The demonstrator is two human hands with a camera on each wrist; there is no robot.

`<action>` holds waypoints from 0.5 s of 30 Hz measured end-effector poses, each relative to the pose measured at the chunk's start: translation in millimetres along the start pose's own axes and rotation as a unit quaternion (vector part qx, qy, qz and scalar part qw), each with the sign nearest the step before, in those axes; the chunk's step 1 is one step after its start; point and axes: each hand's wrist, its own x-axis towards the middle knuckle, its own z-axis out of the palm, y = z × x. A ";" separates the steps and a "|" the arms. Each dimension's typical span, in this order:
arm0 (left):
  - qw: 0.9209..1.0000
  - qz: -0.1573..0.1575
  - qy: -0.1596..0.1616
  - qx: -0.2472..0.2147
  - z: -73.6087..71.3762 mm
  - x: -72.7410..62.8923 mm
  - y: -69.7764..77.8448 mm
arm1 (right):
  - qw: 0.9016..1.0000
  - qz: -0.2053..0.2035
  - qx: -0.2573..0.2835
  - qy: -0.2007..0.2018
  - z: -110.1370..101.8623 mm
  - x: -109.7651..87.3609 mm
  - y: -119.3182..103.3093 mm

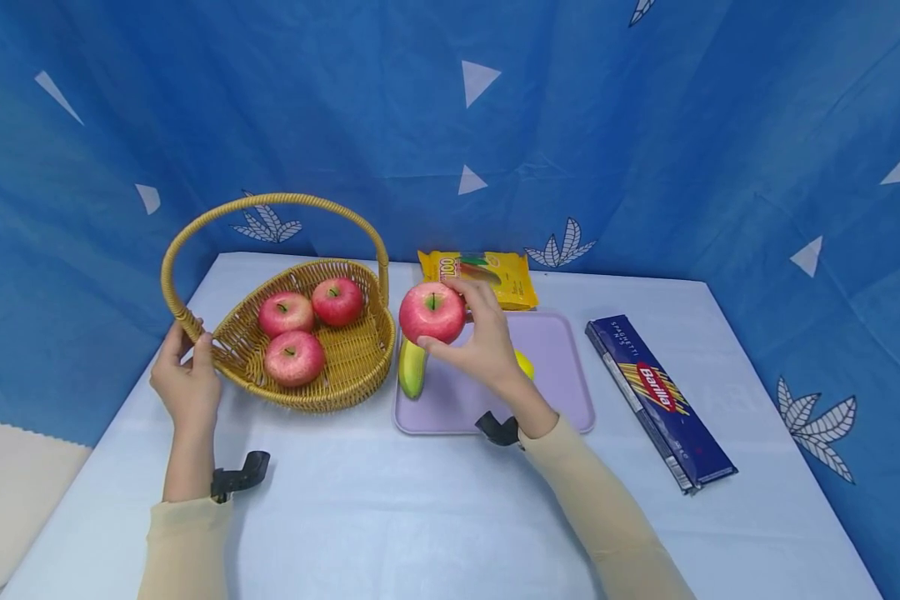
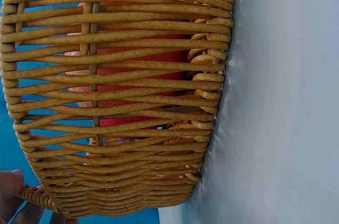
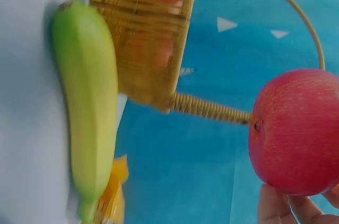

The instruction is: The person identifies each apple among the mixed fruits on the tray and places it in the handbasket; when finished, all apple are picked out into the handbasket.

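Note:
A wicker basket [image 1: 345, 392] with a tall arched handle stands on the left of the table. Inside it lie three red apples [image 1: 294, 358]. My left hand [image 1: 187, 379] grips the base of the handle at the basket's left end; in the left wrist view the woven side [image 2: 116, 97] fills much of the picture, with red showing through the gaps. Another red apple [image 1: 432, 312] is held up between the thumb and fingers of my right hand [image 1: 483, 342], above the tray's left part. In the right wrist view this apple [image 3: 299, 131] hangs clear of the green-yellow banana [image 3: 87, 102].
A lilac tray [image 1: 450, 417] carries the banana [image 1: 412, 368] and a yellow item [image 1: 525, 364] partly behind my right wrist. Behind the tray lies a yellow packet [image 1: 513, 279]. To the right is a blue Barilla spaghetti box [image 1: 660, 400]. A blue curtain [image 1: 570, 125] closes off the back.

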 end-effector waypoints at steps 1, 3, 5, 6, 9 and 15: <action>1.000 0.000 0.000 0.000 0.0 0.1 0.0 | 1.000 -0.005 -0.003 -0.002 3.9 1.6 -2.9; 1.000 0.001 0.001 0.000 -0.1 0.2 -0.1 | 1.000 -0.012 -0.006 -0.009 12.3 5.3 -8.2; 1.000 0.005 0.003 0.000 -0.2 -0.3 0.2 | 1.000 -0.018 -0.002 -0.016 20.9 8.8 -13.3; 1.000 0.010 0.004 0.000 -0.4 -0.7 0.4 | 1.000 -0.020 0.000 -0.019 25.5 10.5 -15.2; 1.000 0.026 0.008 -0.001 -0.8 -1.8 0.4 | 0.999 -0.027 0.001 -0.031 39.3 15.0 -19.9; 0.999 0.041 0.013 -0.002 -1.0 -2.6 0.2 | 0.998 -0.026 -0.030 -0.045 67.7 21.4 -22.5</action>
